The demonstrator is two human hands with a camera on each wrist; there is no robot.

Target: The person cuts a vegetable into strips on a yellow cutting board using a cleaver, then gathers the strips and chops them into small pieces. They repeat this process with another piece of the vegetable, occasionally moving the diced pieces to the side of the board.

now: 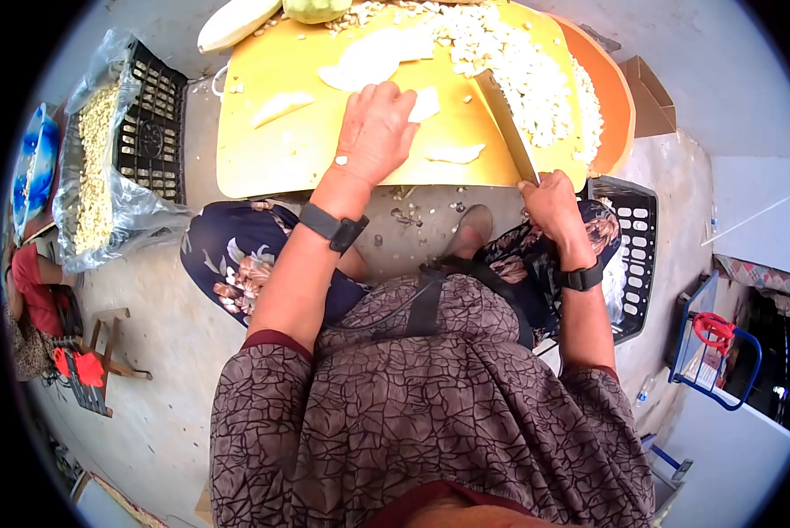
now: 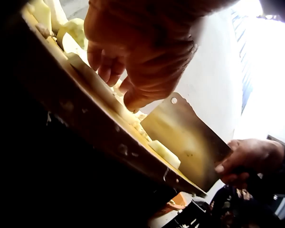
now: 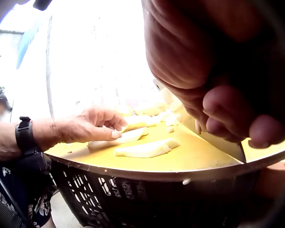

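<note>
A large yellow cutting board [image 1: 263, 158] carries pale vegetable slices and a heap of small diced pieces [image 1: 518, 79]. My left hand [image 1: 376, 132] is over the middle of the board, fingers bent down and thumb apart, around a pale slice [image 1: 425, 104]. Larger pale slices [image 1: 373, 62] lie just beyond its fingers. My right hand [image 1: 553, 207] grips the handle of a cleaver [image 1: 511, 128] at the board's near right edge. In the left wrist view the cleaver's broad blade [image 2: 185, 142] stands on edge, beside a thick slice [image 2: 165, 154]. Another slice [image 1: 455, 154] lies between both hands.
Whole peeled vegetables [image 1: 237, 25] lie at the board's far edge. An orange basin [image 1: 619, 114] with diced pieces sits under its right side. Left stands a black crate [image 1: 153, 132] beside a plastic-lined container of pieces [image 1: 96, 167]; another black crate [image 1: 637, 238] is at the right knee.
</note>
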